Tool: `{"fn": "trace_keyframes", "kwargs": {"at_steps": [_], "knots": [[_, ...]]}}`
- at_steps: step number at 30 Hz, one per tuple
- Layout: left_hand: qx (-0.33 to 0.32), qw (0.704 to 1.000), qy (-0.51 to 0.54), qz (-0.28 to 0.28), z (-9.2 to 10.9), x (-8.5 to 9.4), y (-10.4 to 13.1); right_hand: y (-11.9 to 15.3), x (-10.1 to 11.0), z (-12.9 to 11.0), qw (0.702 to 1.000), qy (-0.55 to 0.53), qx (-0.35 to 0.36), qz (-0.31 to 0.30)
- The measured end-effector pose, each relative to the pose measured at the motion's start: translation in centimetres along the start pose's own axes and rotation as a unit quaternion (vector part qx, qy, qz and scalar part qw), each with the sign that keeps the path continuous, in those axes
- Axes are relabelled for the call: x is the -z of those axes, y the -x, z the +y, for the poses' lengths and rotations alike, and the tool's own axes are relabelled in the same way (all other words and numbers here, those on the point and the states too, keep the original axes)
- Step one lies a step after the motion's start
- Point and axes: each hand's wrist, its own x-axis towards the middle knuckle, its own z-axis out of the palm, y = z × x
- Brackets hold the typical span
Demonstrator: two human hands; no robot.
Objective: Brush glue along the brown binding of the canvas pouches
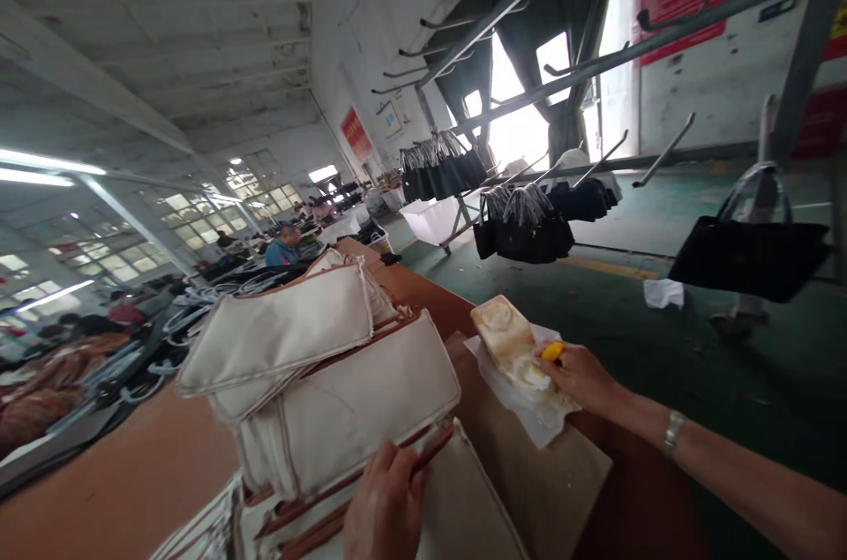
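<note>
Gripped in the bare right hand (586, 377), at four o'clock from the middle of the view, is a small tool with a bright yellow handle (551, 352), its far end down by the near part of a shallow tan tray (504, 334) smeared with whitish paste. The tray rests on crumpled white paper (548, 429) over a flat brown board (575, 476). At six o'clock, the bare left hand (385, 503) pinches a thin brown strip (438, 444) beside the stack of seamed cream panels (371, 388), which fills seven to nine o'clock on the reddish-brown surface (132, 463).

To do this well, I would judge, lift only a thin, even load of paste, wipe off the excess against the tray, and keep the strip steady.

Pose: the right forearm slants in from four o'clock, wrist nearly straight; the left hand rises from six, knuckles up, fingers curled
</note>
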Motion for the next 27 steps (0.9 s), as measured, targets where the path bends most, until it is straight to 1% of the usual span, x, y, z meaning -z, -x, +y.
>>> {"fn": "trace_keyframes", "kwargs": {"at_steps": [2,4,6,9,11,12,14,16,17,18,20,21,22,23,25,27], "knots": [[-0.006,0.998,0.035,0.044,0.0,0.3,1.0,0.2,0.3,-0.2,1.0,0.0,0.018,0.008],[0.014,0.996,0.071,0.056,0.2,0.5,1.6,0.9,0.9,-0.5,0.999,0.0,0.046,0.006],[0.035,0.992,0.115,0.037,0.7,0.9,1.8,2.0,1.5,-1.1,0.997,0.0,0.081,-0.018],[0.041,0.98,0.197,-0.005,1.5,1.5,1.4,4.1,2.4,-2.0,0.988,-0.003,0.132,-0.079],[0.052,0.969,0.238,-0.03,1.9,1.9,1.3,5.4,3.2,-2.7,0.981,-0.01,0.156,-0.114],[0.059,0.965,0.252,-0.041,2.1,2.1,1.4,5.9,3.6,-3.2,0.98,-0.018,0.159,-0.118],[0.067,0.957,0.276,-0.062,2.5,2.4,1.7,6.5,4.5,-4.5,0.986,-0.054,0.133,-0.09],[0.063,0.949,0.297,-0.079,3.1,2.8,2.0,6.8,4.9,-6.3,0.988,-0.14,0.048,-0.033],[0.059,0.946,0.309,-0.084,3.4,3.0,2.2,6.9,4.9,-7.3,0.979,-0.204,-0.004,-0.013],[0.056,0.941,0.321,-0.086,3.8,3.2,2.3,7.0,4.6,-8.4,0.96,-0.275,-0.054,0.001],[0.053,0.932,0.346,-0.093,4.5,3.6,2.5,7.3,3.7,-10.3,0.91,-0.396,-0.12,0.006],[0.053,0.928,0.354,-0.102,4.8,3.8,2.6,7.4,3.1,-11.2,0.89,-0.436,-0.133,0.0],[0.054,0.925,0.358,-0.116,5.0,3.9,2.8,7.5,2.5,-12.0,0.878,-0.459,-0.136,-0.009],[0.056,0.923,0.358,-0.13,5.1,4.0,2.9,7.6,1.9,-12.7,0.874,-0.467,-0.136,-0.019],[0.068,0.921,0.352,-0.151,5.3,4.2,3.3,7.6,1.0,-13.7,0.878,-0.459,-0.132,-0.038],[0.077,0.919,0.351,-0.161,5.3,4.2,3.6,7.3,0.8,-14.1,0.89,-0.435,-0.13,-0.025]]}}
